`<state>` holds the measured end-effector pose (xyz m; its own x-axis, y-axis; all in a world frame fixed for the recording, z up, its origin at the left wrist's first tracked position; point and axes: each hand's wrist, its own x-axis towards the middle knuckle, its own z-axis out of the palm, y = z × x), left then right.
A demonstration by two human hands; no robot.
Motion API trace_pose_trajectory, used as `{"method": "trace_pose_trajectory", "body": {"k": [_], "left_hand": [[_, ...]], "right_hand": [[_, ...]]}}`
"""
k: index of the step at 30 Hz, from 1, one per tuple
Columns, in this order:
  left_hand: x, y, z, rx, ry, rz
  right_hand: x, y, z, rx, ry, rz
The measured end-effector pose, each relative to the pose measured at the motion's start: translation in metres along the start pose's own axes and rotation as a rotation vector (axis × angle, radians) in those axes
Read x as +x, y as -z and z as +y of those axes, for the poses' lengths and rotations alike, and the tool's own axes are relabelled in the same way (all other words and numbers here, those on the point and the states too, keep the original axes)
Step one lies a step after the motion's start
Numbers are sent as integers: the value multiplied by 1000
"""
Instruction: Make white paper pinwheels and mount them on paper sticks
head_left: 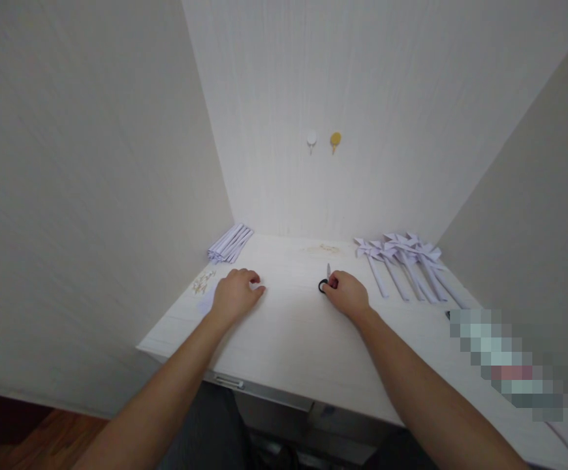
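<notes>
My right hand (348, 294) has its fingers closed at the black handle of a small pair of scissors (322, 286), whose blades point away from me over the white desk. My left hand (237, 292) hovers over or rests on the desk, fingers curved and thumb apart, with nothing visible between them. Beside it lie pale lilac paper (204, 301), partly hidden by that hand, and a scatter of small golden and white pieces (203, 282). Several rolled paper sticks (232, 243) are stacked behind them. To the right, several paper pinwheels (401, 251) on paper sticks lie overlapping.
Panels enclose the white desk (288, 326) at the left, back and right. Two hooks, one white (311, 138) and one yellow (335, 139), are on the back panel. Small light bits (330, 248) lie at the back. A blurred-out object (504, 359) lies at the right. A drawer handle (228, 381) is below the front edge.
</notes>
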<state>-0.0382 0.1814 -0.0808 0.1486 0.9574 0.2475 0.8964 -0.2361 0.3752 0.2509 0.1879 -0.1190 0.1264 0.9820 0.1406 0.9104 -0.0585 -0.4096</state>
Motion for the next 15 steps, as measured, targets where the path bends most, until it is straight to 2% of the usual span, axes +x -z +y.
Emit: {"method": "trace_pose_trajectory", "body": {"k": [5,10,15], "left_hand": [[-8,18,-26,98,110,-89],[-9,20,-28,133,142,-134],[-8,23,-31,144,118,-160]], "right_hand": [[0,-1,2,-30,-3,-43],[-1,-1,4,-60,0,-65],[-1,-1,5,-73,3,-76]]}}
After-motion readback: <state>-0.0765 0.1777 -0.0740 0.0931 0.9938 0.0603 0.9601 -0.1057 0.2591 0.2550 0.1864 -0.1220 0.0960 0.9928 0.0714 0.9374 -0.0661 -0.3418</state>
